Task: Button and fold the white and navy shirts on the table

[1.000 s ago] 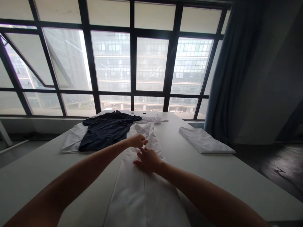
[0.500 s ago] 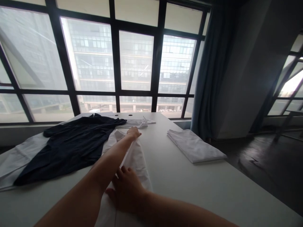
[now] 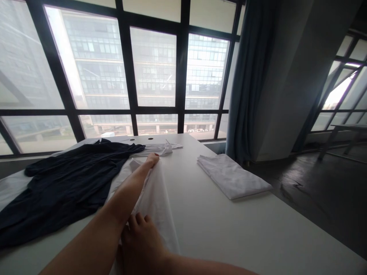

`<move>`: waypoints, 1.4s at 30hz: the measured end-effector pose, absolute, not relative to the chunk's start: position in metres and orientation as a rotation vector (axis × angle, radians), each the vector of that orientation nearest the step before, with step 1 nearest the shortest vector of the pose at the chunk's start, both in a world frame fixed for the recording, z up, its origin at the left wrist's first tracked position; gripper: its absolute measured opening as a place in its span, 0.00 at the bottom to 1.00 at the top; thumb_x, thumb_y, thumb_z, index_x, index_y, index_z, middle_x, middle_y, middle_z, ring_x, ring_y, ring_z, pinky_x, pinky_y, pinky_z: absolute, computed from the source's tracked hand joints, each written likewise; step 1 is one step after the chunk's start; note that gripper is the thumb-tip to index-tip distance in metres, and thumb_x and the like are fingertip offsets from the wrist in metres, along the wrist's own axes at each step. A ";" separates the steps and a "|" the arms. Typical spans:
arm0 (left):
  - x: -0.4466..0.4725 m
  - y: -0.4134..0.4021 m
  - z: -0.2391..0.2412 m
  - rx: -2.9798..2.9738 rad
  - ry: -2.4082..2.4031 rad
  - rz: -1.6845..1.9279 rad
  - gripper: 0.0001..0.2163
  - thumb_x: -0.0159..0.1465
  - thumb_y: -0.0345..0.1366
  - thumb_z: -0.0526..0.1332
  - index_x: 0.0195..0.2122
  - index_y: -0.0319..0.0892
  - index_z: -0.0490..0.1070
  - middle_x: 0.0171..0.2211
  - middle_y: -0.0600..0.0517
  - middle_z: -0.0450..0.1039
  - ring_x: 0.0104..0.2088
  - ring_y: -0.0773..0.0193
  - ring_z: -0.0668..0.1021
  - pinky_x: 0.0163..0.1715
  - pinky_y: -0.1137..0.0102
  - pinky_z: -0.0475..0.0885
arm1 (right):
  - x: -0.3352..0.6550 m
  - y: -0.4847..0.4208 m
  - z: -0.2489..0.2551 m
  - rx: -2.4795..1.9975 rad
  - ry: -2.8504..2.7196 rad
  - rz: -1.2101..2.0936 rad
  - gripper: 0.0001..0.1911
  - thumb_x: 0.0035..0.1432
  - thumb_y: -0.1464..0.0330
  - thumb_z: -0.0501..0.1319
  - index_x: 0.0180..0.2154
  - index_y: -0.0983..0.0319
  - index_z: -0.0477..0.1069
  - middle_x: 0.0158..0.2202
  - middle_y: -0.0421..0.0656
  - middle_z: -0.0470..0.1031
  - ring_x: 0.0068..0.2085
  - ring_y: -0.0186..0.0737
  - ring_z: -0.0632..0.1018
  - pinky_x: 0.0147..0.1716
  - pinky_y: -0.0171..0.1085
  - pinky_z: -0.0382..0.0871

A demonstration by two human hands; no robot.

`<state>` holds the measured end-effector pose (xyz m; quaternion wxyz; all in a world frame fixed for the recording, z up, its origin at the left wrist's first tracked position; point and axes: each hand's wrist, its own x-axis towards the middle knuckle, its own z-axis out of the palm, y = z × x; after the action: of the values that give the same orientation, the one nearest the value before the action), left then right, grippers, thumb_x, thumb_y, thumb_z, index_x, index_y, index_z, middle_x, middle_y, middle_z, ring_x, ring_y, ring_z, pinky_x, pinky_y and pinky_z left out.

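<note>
The white cloth (image 3: pixel 159 206) lies long on the table (image 3: pixel 206 225), and I think it is only partly folded: a side looks turned in, but its length is not folded up yet. My left hand (image 3: pixel 153 158) is at its far end and my right hand (image 3: pixel 143 236), fingers bent, touches the near part, but I can't tell if either one pinches it. A dark shirt (image 3: pixel 71 179) lies to the left, a folded white bundle (image 3: pixel 233 177) to the right.
</note>
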<state>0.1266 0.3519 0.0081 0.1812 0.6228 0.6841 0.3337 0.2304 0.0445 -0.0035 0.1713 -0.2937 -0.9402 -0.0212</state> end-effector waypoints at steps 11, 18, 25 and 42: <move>0.127 0.346 0.019 2.276 1.978 0.749 0.15 0.66 0.36 0.60 0.51 0.35 0.74 0.50 0.36 0.76 0.52 0.48 0.77 0.52 0.60 0.69 | 0.233 0.047 -0.003 -0.872 -2.670 -0.031 0.19 0.65 0.58 0.57 0.41 0.66 0.77 0.41 0.53 0.76 0.43 0.52 0.76 0.36 0.49 0.75; 0.123 0.310 0.027 2.677 1.630 0.197 0.24 0.71 0.49 0.49 0.60 0.39 0.69 0.63 0.40 0.66 0.65 0.52 0.66 0.64 0.61 0.58 | 0.238 0.043 0.002 -0.850 -2.652 -0.049 0.19 0.66 0.58 0.56 0.44 0.66 0.77 0.44 0.54 0.76 0.44 0.52 0.75 0.38 0.48 0.74; 0.124 0.300 -0.013 2.582 1.657 -0.067 0.32 0.73 0.51 0.37 0.71 0.34 0.45 0.73 0.38 0.37 0.72 0.53 0.43 0.68 0.54 0.42 | 0.237 0.046 -0.004 -0.827 -2.620 -0.079 0.18 0.66 0.60 0.55 0.41 0.66 0.76 0.43 0.53 0.76 0.42 0.51 0.75 0.36 0.48 0.72; 0.012 0.282 0.005 2.471 1.881 0.383 0.26 0.73 0.45 0.43 0.66 0.37 0.61 0.69 0.40 0.54 0.70 0.53 0.56 0.68 0.56 0.49 | 0.245 0.058 0.009 -0.879 -2.683 0.023 0.17 0.67 0.62 0.55 0.45 0.67 0.75 0.49 0.56 0.74 0.49 0.51 0.74 0.45 0.49 0.71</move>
<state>0.0122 0.2821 0.0049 0.0063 0.7896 0.6012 0.1225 0.2448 0.0576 0.0086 0.1586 -0.3074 -0.9382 0.0080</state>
